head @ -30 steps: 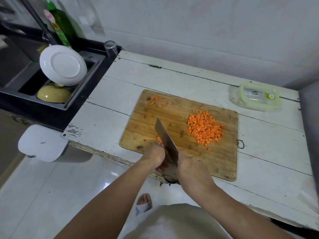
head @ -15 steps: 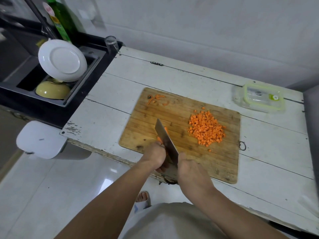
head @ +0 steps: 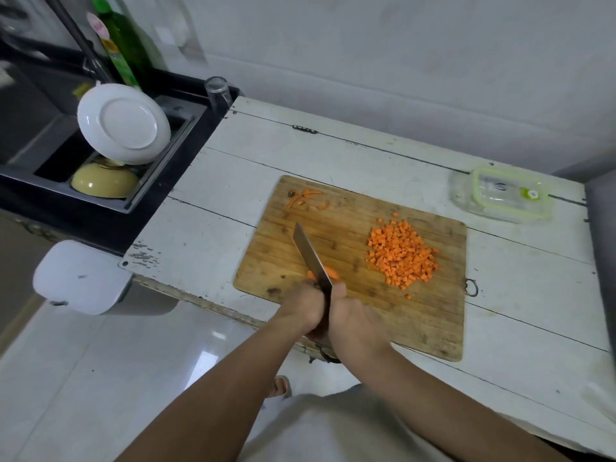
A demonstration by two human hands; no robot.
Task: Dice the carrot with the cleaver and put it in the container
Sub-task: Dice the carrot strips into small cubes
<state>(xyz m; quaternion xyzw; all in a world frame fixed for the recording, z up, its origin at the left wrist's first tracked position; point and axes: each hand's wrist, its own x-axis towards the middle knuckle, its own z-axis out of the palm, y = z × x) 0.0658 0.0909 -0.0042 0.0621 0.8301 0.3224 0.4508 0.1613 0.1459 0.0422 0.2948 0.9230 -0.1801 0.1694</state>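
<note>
On the near left part of the bamboo cutting board (head: 350, 235) lies the last uncut carrot piece (head: 328, 272), a short orange stub, just beside the blade of the cleaver (head: 311, 253). The blade stands on its edge across the stub and points away from the person, toward the far left corner of the board. The right hand (head: 353, 320) is curled round the cleaver's handle, with the thumb up against the back end of the blade. The left hand (head: 305, 306) is close on the other side of the blade, its fingers bent down onto the carrot piece; how firmly it holds the stub I cannot tell, because the fingertips are hidden behind the knuckles. The two hands almost touch each other, with the blade between them.

To the right on the same board is a pile of diced carrot (head: 401, 253), many small orange cubes, with a few single cubes lying apart around it. At the far left corner of the board are some thin carrot peelings (head: 305, 198).

The container (head: 500, 195), clear with a green-rimmed lid on it, stands on the white wooden table (head: 383, 155) past the far right corner of the board, well apart from the hands.

Left of the table is a black sink (head: 140, 198) with a white plate (head: 123, 123) leaning over a yellow bowl (head: 103, 185). A green bottle (head: 123, 45) stands behind the sink, and a clear glass (head: 217, 91) stands at its corner.
</note>
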